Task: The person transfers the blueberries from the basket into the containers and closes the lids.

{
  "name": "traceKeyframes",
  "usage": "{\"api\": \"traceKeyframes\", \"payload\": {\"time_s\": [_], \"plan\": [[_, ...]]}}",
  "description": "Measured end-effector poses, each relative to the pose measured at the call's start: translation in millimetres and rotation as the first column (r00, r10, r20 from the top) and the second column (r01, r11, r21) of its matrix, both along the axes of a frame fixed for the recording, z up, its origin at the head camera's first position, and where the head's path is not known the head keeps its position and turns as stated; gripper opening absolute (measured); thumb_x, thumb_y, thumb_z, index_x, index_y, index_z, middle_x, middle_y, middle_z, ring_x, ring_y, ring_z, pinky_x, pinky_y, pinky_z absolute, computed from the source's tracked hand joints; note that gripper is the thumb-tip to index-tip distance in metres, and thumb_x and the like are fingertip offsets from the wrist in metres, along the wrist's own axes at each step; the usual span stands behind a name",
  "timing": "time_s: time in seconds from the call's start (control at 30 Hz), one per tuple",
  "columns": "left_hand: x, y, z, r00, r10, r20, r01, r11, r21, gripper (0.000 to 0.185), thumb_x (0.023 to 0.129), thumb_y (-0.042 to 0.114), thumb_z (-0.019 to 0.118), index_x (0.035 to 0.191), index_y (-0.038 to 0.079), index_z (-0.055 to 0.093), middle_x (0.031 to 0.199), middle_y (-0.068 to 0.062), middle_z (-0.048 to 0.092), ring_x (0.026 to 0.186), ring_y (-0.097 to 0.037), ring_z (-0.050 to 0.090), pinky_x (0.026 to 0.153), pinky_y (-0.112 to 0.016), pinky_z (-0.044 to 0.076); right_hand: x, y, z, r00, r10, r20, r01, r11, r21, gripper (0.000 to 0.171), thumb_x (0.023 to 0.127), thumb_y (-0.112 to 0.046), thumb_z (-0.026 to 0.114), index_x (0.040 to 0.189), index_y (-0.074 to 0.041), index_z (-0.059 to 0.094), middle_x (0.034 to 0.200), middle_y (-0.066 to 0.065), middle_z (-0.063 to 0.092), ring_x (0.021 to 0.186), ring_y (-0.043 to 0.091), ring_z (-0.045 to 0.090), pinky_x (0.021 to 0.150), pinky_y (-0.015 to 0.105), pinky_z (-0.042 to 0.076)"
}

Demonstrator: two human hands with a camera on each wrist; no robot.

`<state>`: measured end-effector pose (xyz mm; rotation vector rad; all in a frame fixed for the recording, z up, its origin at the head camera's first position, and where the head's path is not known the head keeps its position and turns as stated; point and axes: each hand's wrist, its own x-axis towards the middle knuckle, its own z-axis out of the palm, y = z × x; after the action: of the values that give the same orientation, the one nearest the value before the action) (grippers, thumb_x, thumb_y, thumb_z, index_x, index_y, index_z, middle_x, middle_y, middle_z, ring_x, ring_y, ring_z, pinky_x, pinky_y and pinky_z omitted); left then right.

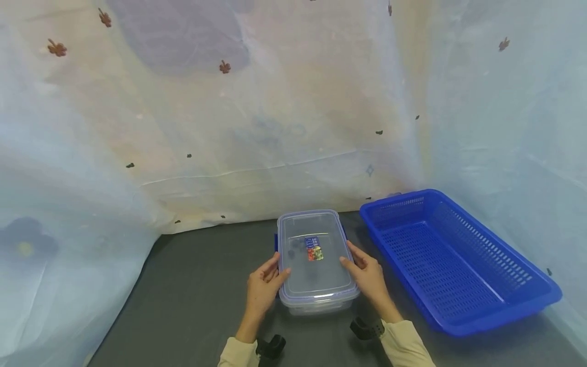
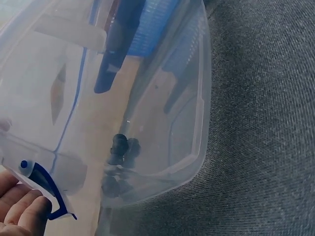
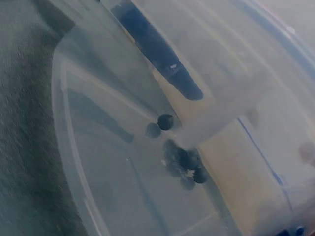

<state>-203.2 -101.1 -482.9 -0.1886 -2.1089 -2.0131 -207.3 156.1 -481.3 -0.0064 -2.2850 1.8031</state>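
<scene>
A clear plastic container (image 1: 316, 278) with a lid and blue side latches stands on the dark grey table (image 1: 192, 295); a small colourful sticker (image 1: 314, 250) is on the lid. My left hand (image 1: 271, 275) grips its left edge, thumb on the lid. My right hand (image 1: 359, 265) grips the right edge the same way. In the left wrist view my fingers (image 2: 19, 206) lie against a blue latch (image 2: 47, 184). Several small dark balls (image 2: 120, 147) lie inside the container, also visible as dark balls (image 3: 182, 160) in the right wrist view.
An open blue slotted basket (image 1: 458, 265) sits just right of the container, reaching the table's right edge. Pale printed cloth (image 1: 275, 102) hangs behind and at both sides. Bare table lies to the left of the container.
</scene>
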Motion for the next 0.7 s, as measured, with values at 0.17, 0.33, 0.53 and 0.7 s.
{"api": "traceKeyframes", "payload": {"time_s": [0.17, 0.33, 0.53, 0.7], "plan": [[-2.5, -0.1, -2.4, 0.999, 0.046, 0.017, -0.047, 0.999, 0.020, 0.062, 0.080, 0.010, 0.081, 0.133, -0.007, 0.053, 0.138, -0.021, 0.050, 0.125, -0.032, 0.048, 0.098, -0.034, 0.040, -2.4, -3.4, -0.2, 0.999, 0.031, 0.025, -0.027, 0.990, -0.142, 0.064, 0.091, -0.016, 0.071, 0.146, -0.002, 0.041, 0.147, 0.018, 0.040, 0.134, 0.031, 0.038, 0.105, 0.045, 0.035], [-8.3, -8.6, -4.9, 0.984, 0.060, 0.166, -0.055, 0.998, -0.031, 0.083, 0.083, 0.024, 0.079, 0.144, -0.009, 0.036, 0.147, -0.027, 0.036, 0.134, -0.038, 0.037, 0.105, -0.043, 0.034, -8.4, -9.0, 0.1, 0.979, 0.150, 0.135, -0.100, 0.942, -0.321, 0.085, 0.093, -0.018, 0.065, 0.153, 0.004, 0.008, 0.155, 0.028, 0.016, 0.141, 0.041, 0.019, 0.111, 0.050, 0.022], [-20.0, -14.7, -12.9, 0.951, -0.111, 0.288, 0.082, 0.991, 0.110, 0.073, 0.092, 0.025, 0.068, 0.141, -0.016, 0.033, 0.138, -0.032, 0.045, 0.122, -0.036, 0.051, 0.099, -0.042, 0.044, -18.1, -10.1, -7.3, 0.916, 0.348, 0.200, -0.174, 0.793, -0.584, 0.062, 0.095, -0.016, 0.057, 0.144, 0.008, 0.027, 0.117, 0.022, 0.060, 0.102, 0.030, 0.062, 0.083, 0.040, 0.053], [-18.9, -14.5, -15.8, 0.952, -0.085, 0.294, 0.037, 0.985, 0.166, 0.066, 0.088, 0.019, 0.073, 0.136, -0.013, 0.042, 0.129, -0.027, 0.055, 0.107, -0.024, 0.061, 0.088, -0.030, 0.050, -18.9, -7.2, -10.7, 0.946, 0.270, 0.178, -0.127, 0.816, -0.564, 0.063, 0.090, -0.006, 0.064, 0.144, 0.005, 0.033, 0.119, 0.018, 0.061, 0.096, 0.022, 0.064, 0.078, 0.036, 0.055]]}}
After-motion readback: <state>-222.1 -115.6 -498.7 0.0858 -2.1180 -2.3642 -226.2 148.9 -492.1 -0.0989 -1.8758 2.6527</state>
